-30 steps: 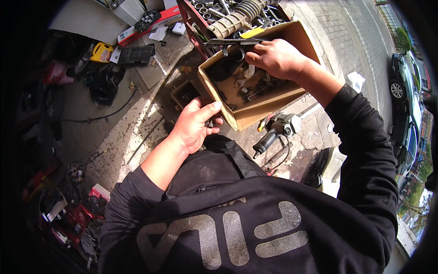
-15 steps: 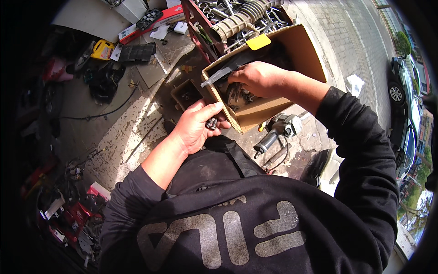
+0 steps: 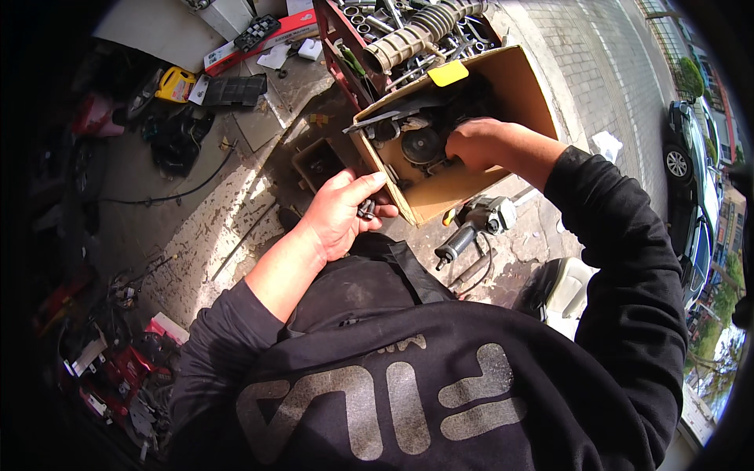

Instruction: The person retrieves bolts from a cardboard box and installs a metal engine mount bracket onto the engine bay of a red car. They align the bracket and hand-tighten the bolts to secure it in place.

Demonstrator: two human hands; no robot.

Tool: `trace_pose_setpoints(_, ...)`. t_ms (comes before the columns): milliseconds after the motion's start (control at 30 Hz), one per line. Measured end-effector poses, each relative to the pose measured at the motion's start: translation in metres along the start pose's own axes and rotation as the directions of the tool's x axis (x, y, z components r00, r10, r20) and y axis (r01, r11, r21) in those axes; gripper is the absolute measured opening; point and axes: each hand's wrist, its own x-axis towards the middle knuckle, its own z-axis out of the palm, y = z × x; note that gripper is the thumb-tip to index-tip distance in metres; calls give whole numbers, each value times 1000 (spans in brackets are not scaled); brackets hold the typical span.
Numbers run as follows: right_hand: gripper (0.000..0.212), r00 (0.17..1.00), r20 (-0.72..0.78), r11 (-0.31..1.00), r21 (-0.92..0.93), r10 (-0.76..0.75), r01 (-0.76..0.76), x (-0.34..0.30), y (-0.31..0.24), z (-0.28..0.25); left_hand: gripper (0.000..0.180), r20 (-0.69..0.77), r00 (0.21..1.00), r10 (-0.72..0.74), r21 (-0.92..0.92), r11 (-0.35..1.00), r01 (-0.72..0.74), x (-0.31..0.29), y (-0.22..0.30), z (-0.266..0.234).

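My left hand [image 3: 339,213] is closed around a few small dark metal pieces that look like bolts [image 3: 366,209]. Its thumb presses on the near left edge of an open cardboard box [image 3: 440,200]. Inside that box is my right hand [image 3: 476,143], fingers curled downward. Their tips are hidden among the parts, so whatever they grip cannot be made out. Just left of those fingers lies a round dark part [image 3: 422,145]. A dark flat strip [image 3: 385,111] spans the box's far left side, and a yellow tag [image 3: 448,74] sits on the far rim.
Behind the box stands a red toolbox [image 3: 338,59] full of wrenches, topped by a ribbed hose [image 3: 424,35]. An impact wrench [image 3: 475,228] lies to the right. A small brown bin [image 3: 314,161] is at the left, a yellow jug [image 3: 176,85] farther off.
My right hand has moved right and deeper into the box, away from the dark strip, uncovering the round part. The strip has settled lower. My left hand has barely moved.
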Motion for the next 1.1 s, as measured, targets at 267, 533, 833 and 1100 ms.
trace_pose_setpoints(267, 47, 966, -235, 975, 162, -109, 149, 6, 7, 11, 30, -2, 1000, 9, -6, 1000, -9, 0, -2, -1)
trace_pose_setpoints(533, 23, 981, 36, 874, -449, -190, 186, 37, -8, 12, 60, 177, 984, 22, -160, 987, 7, -5, 0, -20)
trace_pose_setpoints(833, 22, 958, 81, 810, -518, -275, 276, 46, -3, 15, 67, 259, 953, 157, -352, 934, -58, -27, 3, -28)
trace_pose_setpoints(1100, 16, 922, -187, 860, -459, -340, 224, 12, 7, 2, 73, 306, 924, 229, -335, 934, -121, -51, 17, -22)
